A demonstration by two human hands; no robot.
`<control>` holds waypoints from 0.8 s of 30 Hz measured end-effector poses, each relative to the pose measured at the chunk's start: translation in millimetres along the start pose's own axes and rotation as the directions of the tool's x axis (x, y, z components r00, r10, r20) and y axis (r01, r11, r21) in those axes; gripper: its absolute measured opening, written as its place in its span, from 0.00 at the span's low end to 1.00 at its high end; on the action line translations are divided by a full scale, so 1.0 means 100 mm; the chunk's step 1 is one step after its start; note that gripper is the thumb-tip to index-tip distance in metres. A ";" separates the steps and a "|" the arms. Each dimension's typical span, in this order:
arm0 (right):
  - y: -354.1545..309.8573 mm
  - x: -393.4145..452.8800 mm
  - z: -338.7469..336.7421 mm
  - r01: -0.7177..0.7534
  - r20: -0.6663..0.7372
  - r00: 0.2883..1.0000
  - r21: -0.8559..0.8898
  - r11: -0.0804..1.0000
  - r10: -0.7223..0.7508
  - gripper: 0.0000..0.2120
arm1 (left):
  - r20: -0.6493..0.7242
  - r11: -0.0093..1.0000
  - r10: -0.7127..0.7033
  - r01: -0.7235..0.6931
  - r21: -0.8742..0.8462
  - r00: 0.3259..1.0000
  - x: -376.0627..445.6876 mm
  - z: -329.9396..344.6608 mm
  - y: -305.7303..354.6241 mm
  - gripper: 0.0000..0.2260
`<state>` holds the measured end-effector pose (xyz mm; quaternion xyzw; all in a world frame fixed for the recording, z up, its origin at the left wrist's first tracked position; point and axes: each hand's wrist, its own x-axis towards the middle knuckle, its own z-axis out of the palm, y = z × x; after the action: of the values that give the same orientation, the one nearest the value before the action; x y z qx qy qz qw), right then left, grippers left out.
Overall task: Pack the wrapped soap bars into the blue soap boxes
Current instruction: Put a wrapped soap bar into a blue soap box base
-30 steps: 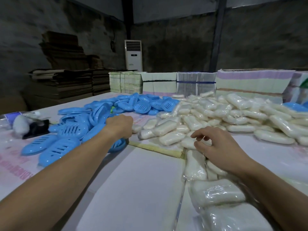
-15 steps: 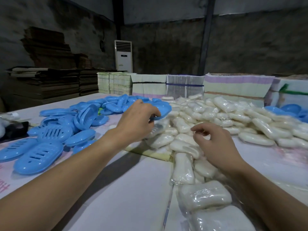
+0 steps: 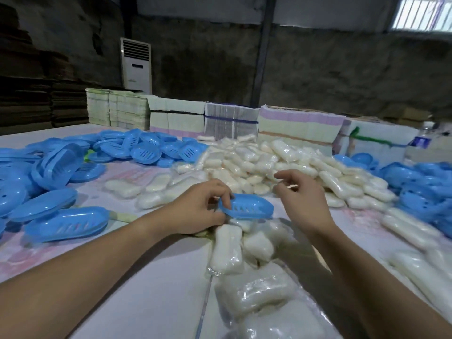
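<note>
Fingers of your left hand (image 3: 199, 206) pinch the end of one blue soap box (image 3: 247, 207), which you have carried over from the blue pile (image 3: 56, 167) on your left and now hold just above the near soap bars (image 3: 228, 248). Your right hand (image 3: 302, 201), a moment ago over the soap, is lifted with loosely curled fingers and holds nothing I can see. So the box is ready; a bar comes next. Counting: one box in hand, dozens more in heaps left and right, soap bars too many to count.
</note>
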<state>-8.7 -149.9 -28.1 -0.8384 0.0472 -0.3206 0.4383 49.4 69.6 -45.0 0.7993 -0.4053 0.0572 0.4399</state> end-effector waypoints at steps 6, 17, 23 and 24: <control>0.04 -0.09 0.06 0.075 0.375 0.926 -0.312 0.947 0.050 0.14 | 0.054 0.996 -0.008 0.004 0.084 0.998 -0.02 0.03 0.08 0.08; -0.18 -0.07 -0.19 0.130 0.374 0.927 -0.306 0.943 -0.006 0.11 | 0.031 1.000 -0.008 0.008 -0.021 0.999 0.02 0.01 -0.06 0.23; -0.28 -0.05 -0.48 0.280 0.646 0.748 -0.517 0.809 0.153 0.15 | 0.023 0.998 -0.068 0.068 0.009 0.997 0.05 -0.03 -0.07 0.28; -0.24 -0.10 -0.49 0.301 0.665 0.731 -0.514 0.804 0.152 0.17 | 0.018 0.997 -0.072 0.072 0.009 0.997 0.06 -0.03 -0.08 0.28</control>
<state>-49.8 -166.3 5.3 -0.9901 -0.0543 0.0202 0.1277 59.1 70.2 -45.8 0.8156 -0.3802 0.0355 0.4346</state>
